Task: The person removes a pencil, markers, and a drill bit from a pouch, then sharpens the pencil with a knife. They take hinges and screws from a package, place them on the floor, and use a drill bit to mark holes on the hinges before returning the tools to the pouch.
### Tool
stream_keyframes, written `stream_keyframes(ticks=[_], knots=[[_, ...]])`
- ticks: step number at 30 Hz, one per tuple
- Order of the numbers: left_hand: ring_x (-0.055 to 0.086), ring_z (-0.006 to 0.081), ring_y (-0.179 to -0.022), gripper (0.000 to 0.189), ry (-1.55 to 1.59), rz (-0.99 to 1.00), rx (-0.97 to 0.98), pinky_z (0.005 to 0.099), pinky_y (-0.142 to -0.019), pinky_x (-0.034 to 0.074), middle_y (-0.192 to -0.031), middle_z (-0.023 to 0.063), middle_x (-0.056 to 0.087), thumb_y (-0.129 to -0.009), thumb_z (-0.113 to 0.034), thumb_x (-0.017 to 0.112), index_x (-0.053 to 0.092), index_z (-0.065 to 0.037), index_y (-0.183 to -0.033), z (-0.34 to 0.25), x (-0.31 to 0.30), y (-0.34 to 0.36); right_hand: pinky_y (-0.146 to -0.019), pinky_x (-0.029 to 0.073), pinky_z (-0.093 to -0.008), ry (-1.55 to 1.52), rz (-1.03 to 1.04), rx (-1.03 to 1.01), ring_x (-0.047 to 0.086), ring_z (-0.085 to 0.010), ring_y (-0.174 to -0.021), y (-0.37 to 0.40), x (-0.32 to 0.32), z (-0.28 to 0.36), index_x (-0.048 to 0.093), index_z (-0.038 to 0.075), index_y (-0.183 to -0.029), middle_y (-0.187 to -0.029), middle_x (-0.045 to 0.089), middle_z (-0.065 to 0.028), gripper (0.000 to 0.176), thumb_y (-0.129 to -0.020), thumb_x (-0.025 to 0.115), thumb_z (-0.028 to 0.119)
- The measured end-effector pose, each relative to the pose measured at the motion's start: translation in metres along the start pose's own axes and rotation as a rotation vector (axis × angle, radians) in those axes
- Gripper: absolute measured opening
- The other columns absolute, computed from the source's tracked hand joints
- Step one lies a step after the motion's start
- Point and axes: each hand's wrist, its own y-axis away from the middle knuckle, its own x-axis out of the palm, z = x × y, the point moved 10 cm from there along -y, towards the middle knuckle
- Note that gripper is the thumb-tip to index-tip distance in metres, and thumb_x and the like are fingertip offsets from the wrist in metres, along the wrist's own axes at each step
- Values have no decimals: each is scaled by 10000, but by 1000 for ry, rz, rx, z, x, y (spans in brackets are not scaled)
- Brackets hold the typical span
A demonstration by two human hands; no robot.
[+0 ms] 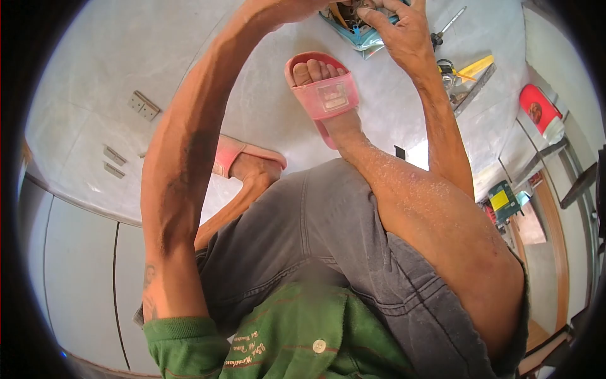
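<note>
A clear pouch with a light-blue zip edge (361,39) lies on the floor at the top edge, with small dark and metallic pieces inside that I cannot make out singly. My right hand (404,35) is over its opening, thumb and fingers drawn together at the contents; what they pinch is hidden. My left hand (287,9) reaches the pouch's other side, its fingers mostly cut off by the frame. Right of my right hand lie a screwdriver (452,21) with a long metal shaft, a roll-shaped item (447,72) and a yellow-handled tool (476,66).
My feet in pink slippers (334,96) stand on the grey floor (265,88). Socket plates (144,105) and two small strips (114,162) lie at left. White cabinet doors (79,252) are at lower left. A red container (540,108) and a green-yellow box (503,201) are at right.
</note>
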Motion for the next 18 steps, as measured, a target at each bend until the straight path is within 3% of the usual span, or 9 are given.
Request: stream_keyframes(ticks=[4,8,18], knots=[[603,131,-818,146,45,-13,65,304,-772,500,-878,40,672,-972,-74,576,693,8,-1004,10,-6,-2,-1042,409,-428,42,19,8,474,-378,-1240,0,-5,13,678,-26,-979,-1312,429,-243,243,-823,709,158],[615,133,-849,150,171,-36,13,307,-801,500,-905,41,684,-980,-74,564,683,3,-1030,22,-7,-4,-1012,426,-433,79,69,-24,510,-402,-1194,0,-6,20,646,-40,-943,-1287,462,-255,228,-819,672,150],[628,142,-863,167,305,-17,28,304,-817,504,-944,68,703,-987,-87,558,684,3,-1050,25,-6,-5,-1010,439,-446,149,103,4,540,-433,-1185,1,-10,17,610,-27,-906,-1345,464,-277,215,-824,654,167]])
